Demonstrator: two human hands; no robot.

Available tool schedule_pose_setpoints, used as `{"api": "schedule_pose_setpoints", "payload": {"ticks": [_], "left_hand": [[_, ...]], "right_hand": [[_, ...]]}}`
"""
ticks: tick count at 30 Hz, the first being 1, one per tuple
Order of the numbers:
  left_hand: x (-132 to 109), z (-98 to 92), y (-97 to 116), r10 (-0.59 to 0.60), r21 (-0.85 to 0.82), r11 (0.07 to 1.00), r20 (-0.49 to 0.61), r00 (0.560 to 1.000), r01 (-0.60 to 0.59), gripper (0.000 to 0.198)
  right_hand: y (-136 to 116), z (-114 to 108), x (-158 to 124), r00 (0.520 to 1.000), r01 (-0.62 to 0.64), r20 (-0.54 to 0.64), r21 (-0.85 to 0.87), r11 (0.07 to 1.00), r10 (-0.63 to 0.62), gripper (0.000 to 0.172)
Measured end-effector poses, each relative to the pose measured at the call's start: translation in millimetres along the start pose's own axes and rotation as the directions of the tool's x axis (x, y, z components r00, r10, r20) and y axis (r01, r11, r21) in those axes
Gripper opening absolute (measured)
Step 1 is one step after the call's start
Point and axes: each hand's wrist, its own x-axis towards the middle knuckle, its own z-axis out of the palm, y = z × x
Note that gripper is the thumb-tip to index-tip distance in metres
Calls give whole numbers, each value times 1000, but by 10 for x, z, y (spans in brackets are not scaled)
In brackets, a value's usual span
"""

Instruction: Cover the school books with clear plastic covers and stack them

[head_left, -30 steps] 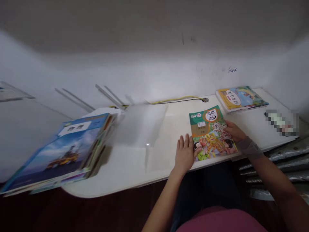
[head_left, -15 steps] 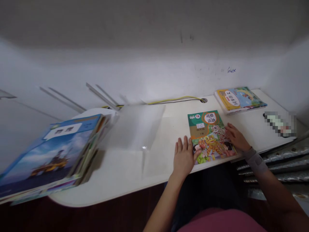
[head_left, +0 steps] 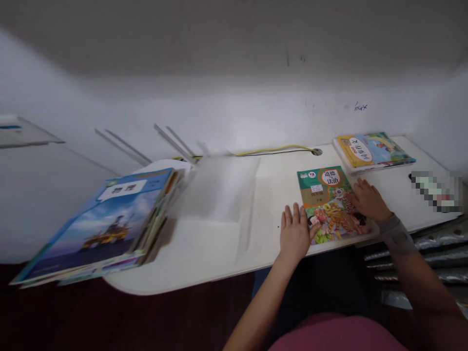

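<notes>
Far off to the left hand's side sits a stack of books (head_left: 106,226) on the bench (head_left: 204,248). Left hand (head_left: 295,235) lies flat, fingers spread, thumb on the green textbook (head_left: 331,204). Right hand (head_left: 367,199) rests open on the cover's right side.

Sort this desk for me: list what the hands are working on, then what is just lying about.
In hand: green textbook, left hand flat at its left edge, right hand resting on its right side.
Lying about: blue-covered book stack at left, yellow-covered books at back right, clear plastic sheet, yellow cable along the wall.
</notes>
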Motion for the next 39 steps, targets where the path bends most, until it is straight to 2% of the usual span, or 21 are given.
{"api": "schedule_pose_setpoints", "payload": {"ticks": [3,6,11,16,21,23,25,26,29,31,33,36,39], "left_hand": [[-1,18,-9,2,-9,1000,-9,1000,-2,69],[-3,18,-15,-1,-34,999,-12,1000,0,70],[-4,-3,-13,3,-56,998,-6,1000,-4,70],[-1,14,-17,2,-52,999,-10,1000,-3,68],[-2,30,-18,0,-50,999,-30,1000,-2,69],[1,35,-13,3,-62,998,-41,999,-6,67],[5,39,-18,13,-79,997,-47,999,-17,66],[5,38,-32,28,-93,995,-47,998,-32,67],[-15,8,-151,109,-139,983,-60,992,-116,68],[-56,-38,-310,128,-129,982,-81,988,-138,65],[-119,-92,-515,75,-70,994,-88,993,-81,61],[-227,-152,-821,-39,14,999,-57,998,40,58],[-299,-161,-1003,-104,26,994,-32,994,104,53]], "right_hand": [[95,74,31,998,12,60,97,995,-18,46],[123,113,14,997,43,53,276,960,-60,43],[117,80,-8,998,-51,-1,486,873,59,55],[110,91,-44,999,-47,5,536,843,53,59],[-5,11,-106,999,-52,9,419,907,53,66],[-61,-102,-125,1000,6,-12,415,910,-1,67],[-120,-245,-127,985,162,-35,492,855,-166,65],[-159,-315,-117,960,257,-48,540,801,-275,62],[-373,-440,-51,842,475,-98,602,642,-531,59],[-618,-426,3,781,571,-121,535,623,-612,63],[-916,-347,35,735,650,-119,403,644,-668,65],[-1338,-190,31,715,696,-109,209,687,-691,59],[-1619,-61,6,749,662,-123,95,743,-652,47]]}}
